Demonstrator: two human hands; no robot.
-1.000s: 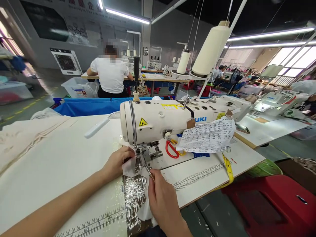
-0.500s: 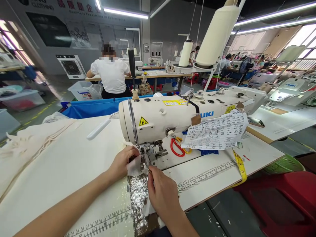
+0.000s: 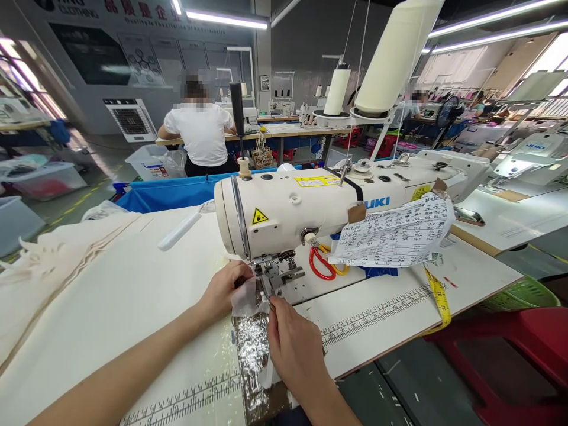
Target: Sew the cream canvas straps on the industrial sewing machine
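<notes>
My left hand (image 3: 228, 288) is closed on the edge of a small white fabric piece (image 3: 244, 300), left of the needle area of a white sewing machine (image 3: 284, 204). My right hand (image 3: 296, 346) is closed around a slim metal tool that looks like tweezers (image 3: 267, 289); its tip points up toward the presser foot. Below the fabric runs a strip of shiny clear tape over brown (image 3: 252, 355), and a pale narrow strip hangs beside my right hand. My left fingertips are partly hidden under the machine head.
Red-handled scissors (image 3: 323, 266) hang by the machine, beside a handwritten sheet (image 3: 394, 234). A yellow tape measure (image 3: 439, 299) drapes over the table edge. Pale fabric (image 3: 57, 254) lies at left, near a white-handled tool (image 3: 180, 231). A person (image 3: 199, 133) sits ahead; a red stool (image 3: 519, 361) stands right.
The view has shifted slightly. Both hands stay almost in place at the needle area, with the fabric and the tweezers still held.
</notes>
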